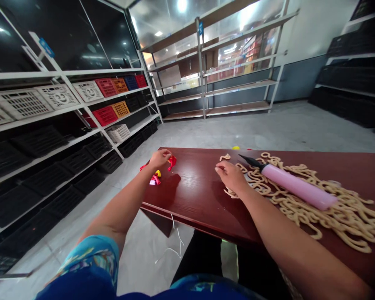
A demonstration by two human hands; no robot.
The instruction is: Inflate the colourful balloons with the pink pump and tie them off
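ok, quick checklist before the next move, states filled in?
1. Left hand has the red piece: ok, it hangs at the fingertips.
2. Right hand is unloaded: cannot tell, its fingertips are too small to read.
3. Pump lies on its side, wholly on the table: ok.
4. Beige strands clear of the pump: not ok, they lie under and around it.
5. Strands untangled: not ok, they overlap in a loose heap.

Table [196,187] middle open; pump [296,183], strands [323,216] crowd right.
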